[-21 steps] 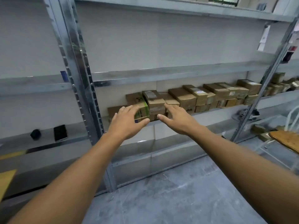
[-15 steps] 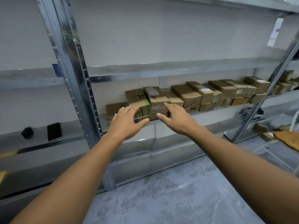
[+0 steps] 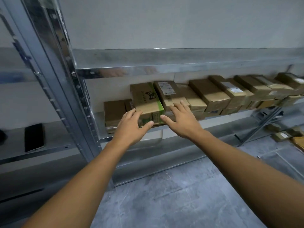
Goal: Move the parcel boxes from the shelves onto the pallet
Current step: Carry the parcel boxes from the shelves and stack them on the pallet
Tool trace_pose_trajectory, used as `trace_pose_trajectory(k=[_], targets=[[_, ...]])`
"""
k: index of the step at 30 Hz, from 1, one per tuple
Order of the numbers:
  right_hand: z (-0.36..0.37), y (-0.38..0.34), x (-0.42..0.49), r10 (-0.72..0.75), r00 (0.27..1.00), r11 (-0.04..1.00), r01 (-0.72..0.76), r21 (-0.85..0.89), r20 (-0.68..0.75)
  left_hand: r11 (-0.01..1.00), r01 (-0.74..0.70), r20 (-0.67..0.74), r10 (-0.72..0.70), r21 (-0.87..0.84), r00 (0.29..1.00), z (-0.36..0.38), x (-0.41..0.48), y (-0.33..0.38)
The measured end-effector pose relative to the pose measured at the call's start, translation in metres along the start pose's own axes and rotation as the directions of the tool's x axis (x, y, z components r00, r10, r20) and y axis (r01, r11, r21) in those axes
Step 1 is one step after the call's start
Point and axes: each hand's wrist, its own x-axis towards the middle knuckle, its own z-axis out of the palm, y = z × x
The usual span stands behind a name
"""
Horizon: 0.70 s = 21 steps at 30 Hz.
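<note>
Obs.: brown cardboard parcel box with a green tape strip point(image 3: 146, 102) sits near the left end of the galvanised metal shelf point(image 3: 218, 120), close to the shelf's front edge. Its long axis runs front to back: one short end face points at me, the other at the rear wall. The green strip follows its right-hand long edge. I cannot tell what it rests on.

My left hand point(image 3: 130, 127) is at the box's front left corner. The fingers lie close together and nearly straight against the upper left edge; the thumb is spread away from them, its tip on the near end face.

My right hand point(image 3: 182, 119) lies flat, fingers slightly fanned, on the front of the neighbouring brown box with a white shipping label point(image 3: 169, 92). That box is parallel to the first and touches its right side. The right thumb reaches out to the taped box's front right corner.

A lower, flat brown carton point(image 3: 115, 112) lies just left of the taped box. More brown parcel boxes point(image 3: 213, 94) continue in a row toward the shelf's right end. A black phone point(image 3: 33, 137) lies on the adjacent shelf, beyond the steel upright point(image 3: 65, 96).
</note>
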Motion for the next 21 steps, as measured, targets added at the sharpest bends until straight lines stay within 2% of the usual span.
trace_pose_trajectory(k=[7, 11, 21], targets=[[0.029, 0.013, 0.060, 0.032, 0.998, 0.999, -0.032, -0.015, 0.057, 0.995, 0.075, 0.004, -0.075, -0.072, 0.997, 0.022, 0.053, -0.012], [0.049, 0.022, 0.087, 0.000, 0.998, 0.999, 0.003, -0.039, 0.066, 0.978, 0.162, 0.017, -0.161, -0.128, 0.987, 0.038, 0.076, -0.015], [0.084, 0.045, 0.119, -0.047, 0.999, 0.998, 0.047, -0.038, -0.003, 0.857, 0.367, -0.017, -0.400, -0.363, 0.917, 0.075, 0.115, -0.015]])
